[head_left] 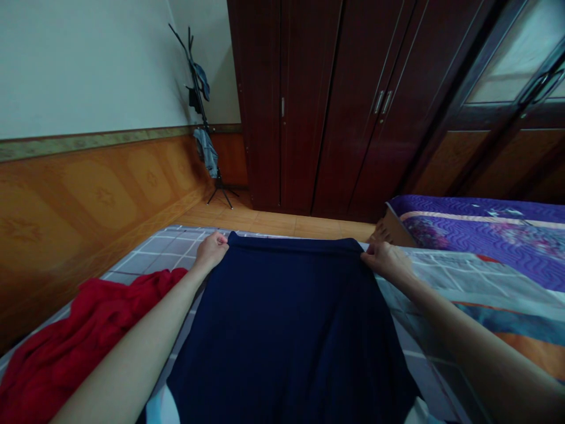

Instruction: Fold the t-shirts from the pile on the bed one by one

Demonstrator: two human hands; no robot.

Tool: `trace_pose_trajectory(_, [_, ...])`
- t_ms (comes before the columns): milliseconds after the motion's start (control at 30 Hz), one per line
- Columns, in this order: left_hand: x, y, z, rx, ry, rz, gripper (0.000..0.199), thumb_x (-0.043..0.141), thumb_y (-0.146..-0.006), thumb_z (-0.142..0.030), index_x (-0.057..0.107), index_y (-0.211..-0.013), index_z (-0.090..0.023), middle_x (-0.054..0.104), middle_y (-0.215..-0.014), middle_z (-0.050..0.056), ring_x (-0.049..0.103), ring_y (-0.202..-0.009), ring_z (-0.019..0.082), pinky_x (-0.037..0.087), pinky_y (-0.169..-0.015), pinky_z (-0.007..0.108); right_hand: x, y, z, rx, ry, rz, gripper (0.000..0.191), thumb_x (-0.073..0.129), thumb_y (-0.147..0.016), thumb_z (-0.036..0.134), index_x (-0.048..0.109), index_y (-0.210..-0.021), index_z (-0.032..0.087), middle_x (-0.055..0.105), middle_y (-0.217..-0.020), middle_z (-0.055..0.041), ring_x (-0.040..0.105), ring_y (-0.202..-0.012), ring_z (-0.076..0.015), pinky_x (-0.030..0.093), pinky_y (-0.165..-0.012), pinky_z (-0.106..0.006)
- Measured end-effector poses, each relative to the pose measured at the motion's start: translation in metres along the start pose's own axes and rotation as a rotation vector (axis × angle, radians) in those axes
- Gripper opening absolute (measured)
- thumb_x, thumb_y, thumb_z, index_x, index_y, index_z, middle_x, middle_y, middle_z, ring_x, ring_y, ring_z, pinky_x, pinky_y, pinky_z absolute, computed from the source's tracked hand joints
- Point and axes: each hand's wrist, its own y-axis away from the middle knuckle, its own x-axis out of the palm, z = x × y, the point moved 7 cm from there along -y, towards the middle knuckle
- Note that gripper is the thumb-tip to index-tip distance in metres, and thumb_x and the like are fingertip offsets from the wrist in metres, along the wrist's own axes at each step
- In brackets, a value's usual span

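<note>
A dark navy garment (291, 318) lies spread over a grey checked sheet (165, 244), its far edge running straight between both hands. My left hand (212, 250) is closed on the garment's far left corner. At the far right corner, my right hand (386, 259) pinches the same edge. Pale blue-white parts of the garment show near the bottom of the view on both sides. Beside my left forearm is a crumpled red cloth (106, 321).
A purple patterned bed (481, 229) stands at the right. Dark red wardrobes (309, 112) line the back. A black coat stand (200, 109) with hanging items is in the back left corner, by the tiled wall (101, 194). Grey, blue and orange fabric (485, 294) lies beyond my right arm.
</note>
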Motion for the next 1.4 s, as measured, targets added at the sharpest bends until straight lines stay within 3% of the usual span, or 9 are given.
trace_pose_trajectory(200, [0.005,0.007,-0.01,0.059,-0.187,-0.021,0.02,0.063,-0.072,-0.033,0.065,-0.089,-0.023,0.07,-0.081,0.002,0.064,-0.08,0.023,0.042,-0.066,0.027,0.004,0.004,0.011,-0.013,0.009,-0.055,0.039,0.046,-0.083,0.05,0.069,-0.094,0.021,0.069,-0.086,-0.0132,0.065,-0.085,-0.031,0.041,-0.064,-0.034])
trace_pose_trajectory(367, [0.004,0.002,-0.005,0.041,-0.234,-0.081,0.013,0.053,-0.078,-0.027,0.065,-0.08,-0.023,0.071,-0.084,0.003,0.065,-0.082,0.02,0.044,-0.067,0.025,0.003,0.003,0.01,0.005,0.014,-0.098,0.034,0.041,-0.087,0.041,0.069,-0.092,0.023,0.069,-0.086,-0.0106,0.065,-0.084,-0.0278,0.039,-0.06,-0.031])
trace_pose_trajectory(700, [-0.005,0.006,-0.009,0.065,-0.213,-0.18,0.017,0.052,-0.077,-0.02,0.062,-0.091,-0.022,0.07,-0.088,0.006,0.065,-0.087,0.025,0.046,-0.075,0.033,-0.002,0.004,0.005,0.017,0.06,-0.141,0.035,0.041,-0.086,0.041,0.068,-0.089,0.02,0.069,-0.085,-0.012,0.064,-0.08,-0.028,0.034,-0.057,-0.031])
trace_pose_trajectory(900, [0.007,-0.001,-0.014,0.192,-0.081,-0.084,0.032,0.048,-0.074,-0.008,0.059,-0.102,-0.019,0.068,-0.1,0.004,0.064,-0.091,0.016,0.048,-0.081,0.024,-0.003,0.007,0.013,-0.082,0.048,-0.235,0.034,0.039,-0.088,0.039,0.067,-0.086,0.019,0.068,-0.093,-0.0101,0.064,-0.083,-0.025,0.034,-0.058,-0.03])
trace_pose_trajectory(1067, [0.016,-0.002,-0.013,0.21,-0.033,-0.029,0.039,0.058,-0.074,-0.021,0.055,-0.113,-0.018,0.067,-0.094,0.007,0.065,-0.08,0.02,0.05,-0.074,0.03,0.004,0.001,0.015,-0.05,-0.002,-0.168,0.039,0.045,-0.085,0.045,0.066,-0.104,0.02,0.068,-0.098,-0.0119,0.063,-0.091,-0.0284,0.04,-0.065,-0.032])
trace_pose_trajectory(1200, [0.014,0.001,-0.021,0.286,0.021,-0.032,0.036,0.05,-0.074,-0.013,0.055,-0.109,-0.021,0.067,-0.096,0.004,0.064,-0.086,0.017,0.048,-0.081,0.028,-0.001,-0.002,0.015,-0.03,-0.073,-0.136,0.031,0.046,-0.082,0.032,0.067,-0.102,0.021,0.07,-0.09,-0.0084,0.064,-0.086,-0.0263,0.041,-0.064,-0.031])
trace_pose_trajectory(1300, [0.009,0.001,-0.023,0.312,0.056,-0.053,0.046,0.046,-0.071,-0.008,0.05,-0.115,-0.02,0.065,-0.101,0.004,0.062,-0.092,0.017,0.047,-0.084,0.028,-0.008,-0.003,0.018,-0.082,-0.147,-0.174,0.026,0.046,-0.079,0.025,0.067,-0.094,0.022,0.069,-0.089,-0.0048,0.064,-0.084,-0.0221,0.042,-0.066,-0.028])
trace_pose_trajectory(1400, [0.007,0.0,-0.021,0.303,0.062,-0.04,0.054,0.047,-0.066,-0.005,0.05,-0.118,-0.019,0.064,-0.092,0.003,0.062,-0.085,0.017,0.047,-0.079,0.028,-0.009,-0.005,0.023,-0.172,-0.264,-0.16,0.026,0.046,-0.076,0.02,0.067,-0.091,0.018,0.069,-0.085,-0.0057,0.063,-0.079,-0.0202,0.043,-0.069,-0.028])
